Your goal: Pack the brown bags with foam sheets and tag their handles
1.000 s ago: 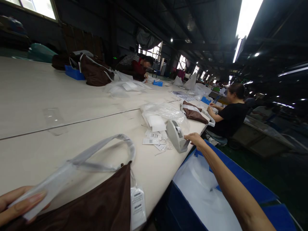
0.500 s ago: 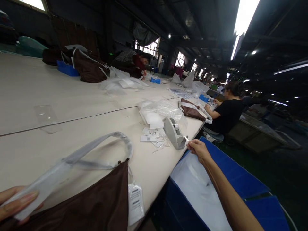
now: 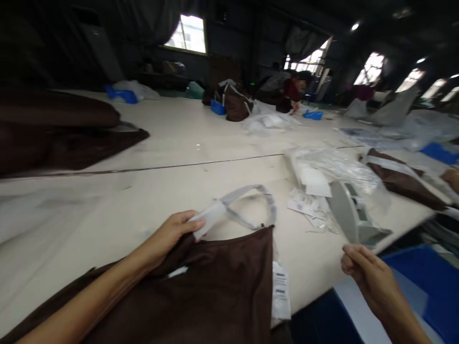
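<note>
Head view, at a long cream worktable [image 3: 107, 200]. The left hand [image 3: 172, 234] is pinching the plastic-wrapped handle [image 3: 247, 203] of a brown fabric bag [image 3: 215, 286], which is lying flat at the table's near edge with a white hang tag [image 3: 280, 296] dangling off its right corner. The right hand [image 3: 366, 272] is hovering off the table edge with fingertips pinched together, apparently on a small strip of clear tape, though blur is making this hard to confirm; a grey tape dispenser [image 3: 353, 217] is standing just beside it, next to loose paper tags [image 3: 304, 208]. The bag is likely behaving as a light, limp, easily creased item, and the film on the handle is probably slippery, so a firm pinch on the wrapped handle, near where it meets the cloth, is looking like the surest hold. A blue bin [image 3: 430, 282] is sitting below the right hand.
</note>
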A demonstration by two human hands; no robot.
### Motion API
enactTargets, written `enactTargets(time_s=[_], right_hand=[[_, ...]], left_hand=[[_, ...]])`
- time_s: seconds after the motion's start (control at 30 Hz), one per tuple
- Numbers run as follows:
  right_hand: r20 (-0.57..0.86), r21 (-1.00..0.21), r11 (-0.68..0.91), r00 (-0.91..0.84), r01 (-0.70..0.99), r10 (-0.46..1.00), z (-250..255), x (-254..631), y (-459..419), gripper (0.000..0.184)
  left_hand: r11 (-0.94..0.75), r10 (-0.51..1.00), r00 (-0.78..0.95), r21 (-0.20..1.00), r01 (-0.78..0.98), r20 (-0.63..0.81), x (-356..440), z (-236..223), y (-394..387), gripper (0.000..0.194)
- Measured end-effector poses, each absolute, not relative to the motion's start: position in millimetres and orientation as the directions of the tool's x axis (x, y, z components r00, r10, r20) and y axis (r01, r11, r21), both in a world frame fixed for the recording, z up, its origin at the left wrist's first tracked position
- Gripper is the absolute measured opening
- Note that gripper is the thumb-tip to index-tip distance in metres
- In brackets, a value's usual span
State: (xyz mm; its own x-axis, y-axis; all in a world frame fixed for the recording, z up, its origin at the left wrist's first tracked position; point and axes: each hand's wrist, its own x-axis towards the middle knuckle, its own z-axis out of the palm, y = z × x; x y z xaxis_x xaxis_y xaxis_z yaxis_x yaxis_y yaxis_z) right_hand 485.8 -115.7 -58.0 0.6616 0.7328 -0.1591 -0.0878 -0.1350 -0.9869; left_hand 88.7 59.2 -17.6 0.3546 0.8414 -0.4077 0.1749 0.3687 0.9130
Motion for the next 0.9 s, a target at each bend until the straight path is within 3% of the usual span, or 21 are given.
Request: enactTargets(time_s=[0.13,0.3,0.63,0.9], right_hand=[[-0.125,-0.961,-0.050,0.265,-0.274,0.956,-33,386,-69,0.029],[0.022,-0.953,0.026,0.018,-0.301,1.000,-24,280,-19,0.028],[-0.077,-0.963,-0.057,0.066,-0.265,0.995,-60,240,13,0.040],[-0.059,-0.953,-0.038,0.062,-0.300,0.996,-61,237,15,0.040]], left_hand=[[0.369,0.861,0.342,0.925,0.089,-0.376,91,-18,56,0.042],[0.311,0.866,0.394,0.949,0.056,-0.307,89,-20,52,0.039],[0.251,0.873,0.439,0.968,-0.030,-0.212,86,-24,52,0.034],[0.220,0.862,0.467,0.975,0.008,-0.198,84,-27,52,0.037]])
